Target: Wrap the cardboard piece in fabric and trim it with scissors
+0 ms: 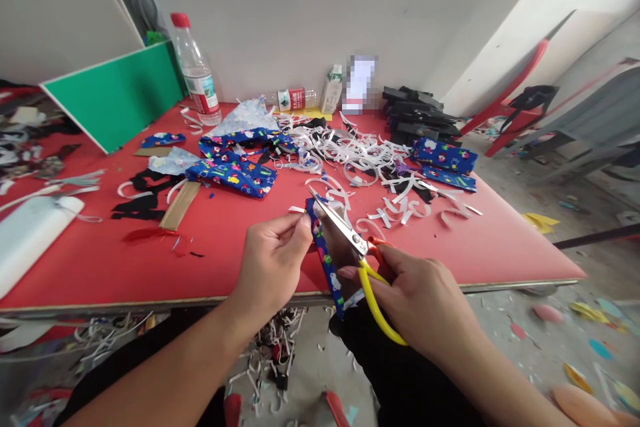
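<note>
Near the table's front edge, my left hand (275, 257) pinches the upper end of a blue patterned fabric strip (325, 255), with a short bit of white strip sticking out at its fingertips. The fabric hangs down over the edge. My right hand (415, 287) grips a pair of scissors (367, 270) with one yellow and one orange-red handle. Their blades point up and left, touching or just beside the fabric near my left fingertips; the blades look nearly closed. Folded blue patterned fabric (233, 173) lies further back on the table, left of the middle.
White trimmings (350, 150) are heaped mid-table. Behind stand a water bottle (200, 77), a lying bottle (295, 99), a carton (331, 90) and a black stack (417, 117). More blue fabric (445, 157) lies right, a green board (117, 97) left. Scraps litter the floor.
</note>
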Demonstrator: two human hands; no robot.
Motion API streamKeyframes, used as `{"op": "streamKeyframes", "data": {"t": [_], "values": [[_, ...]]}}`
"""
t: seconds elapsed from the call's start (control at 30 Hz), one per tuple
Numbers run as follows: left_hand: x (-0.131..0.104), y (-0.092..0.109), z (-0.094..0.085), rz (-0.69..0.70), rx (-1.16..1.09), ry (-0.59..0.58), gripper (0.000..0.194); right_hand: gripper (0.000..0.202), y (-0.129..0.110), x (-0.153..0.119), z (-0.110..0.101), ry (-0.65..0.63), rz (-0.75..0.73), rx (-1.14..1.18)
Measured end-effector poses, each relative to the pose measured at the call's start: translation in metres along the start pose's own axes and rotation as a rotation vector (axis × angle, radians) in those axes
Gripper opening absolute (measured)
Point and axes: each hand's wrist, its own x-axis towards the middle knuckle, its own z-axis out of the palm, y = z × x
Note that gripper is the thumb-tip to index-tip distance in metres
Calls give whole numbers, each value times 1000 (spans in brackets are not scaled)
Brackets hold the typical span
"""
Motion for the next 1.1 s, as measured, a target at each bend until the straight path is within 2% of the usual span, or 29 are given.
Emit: {"op": "streamKeyframes", "data": {"t": [0.13, 0.23, 0.33, 0.43, 0.47, 0.53, 0.63, 0.73, 0.93, 1.03, 1.1], "values": [[0, 1, 1, -43, -18, -11, 39, 64, 0, -2, -3, -35, -19, 47], [0, 0, 3, -107, -104, -26, 36, 63, 4, 1, -5, 16, 9, 119], [2, -3, 5, -214, -275, 48, 29, 62, 8, 11, -5, 57, 103, 317], [6, -5, 6, -285, -376, 112, 29, 61, 4, 19, 0, -123, 160, 735], [6, -5, 7, -296, -396, 114, 31, 60, 0, 21, 3, -184, 155, 841], [5, -4, 10, -311, -459, 58, 35, 57, -8, 22, 10, -217, 123, 930], [3, -3, 14, -333, -538, -63, 35, 52, -17, 19, 16, -210, 75, 935], [3, -2, 8, -344, -495, -86, 32, 49, -13, 14, 9, -315, 26, 884], [10, 9, -31, -384, -427, -280, 28, 47, 27, 7, -33, -281, -53, 433], [11, 16, -47, -435, -394, -362, 22, 47, 39, 6, -50, -391, -100, 303], [11, 18, -52, -484, -372, -428, 21, 47, 40, 5, -57, -445, -77, 191]]}}
